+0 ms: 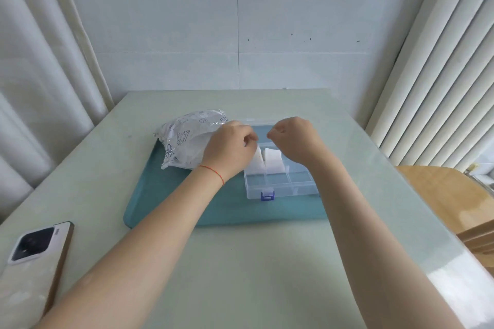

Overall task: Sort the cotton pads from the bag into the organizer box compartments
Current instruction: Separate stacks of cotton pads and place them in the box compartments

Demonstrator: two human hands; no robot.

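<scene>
- On the teal tray (171, 211), head view: clear plastic organizer box (280, 181), lid apparently swung open behind the hands, blue latch (267, 196) facing the person. Set at the tray's right half, presumably so both hands reach every compartment.
- Beside the box, to its left: printed plastic bag (187, 139), crumpled, mouth turned toward the box; white contents show through. Placement likely shortens the carry from bag to compartment.
- Over the box's far-left compartments: left hand (230, 149), fingers curled, fingertips apparently pinching the top of a white cotton pad (256, 161) that stands in the left compartment. Grip seems narrow; contact partly hidden by the hand itself. Red thread bracelet (212, 171) at the wrist.
- Next compartment to the right: second stack of cotton pads (274, 160), upright, leaning slightly, touching the divider between the two.
- Above the box's far edge: right hand (292, 139), fingers curled in; whether it holds anything cannot be told. Judged as steadying or separating a pad with the left.
- Near compartments of the box: see-through, no pads visible; sorting judged early.
- Pale table (267, 262) under the tray; smartphone (37, 251) lying at the near-left corner, camera side up, well apart from the work.
- Wooden chair (449, 195) at the right edge.
</scene>
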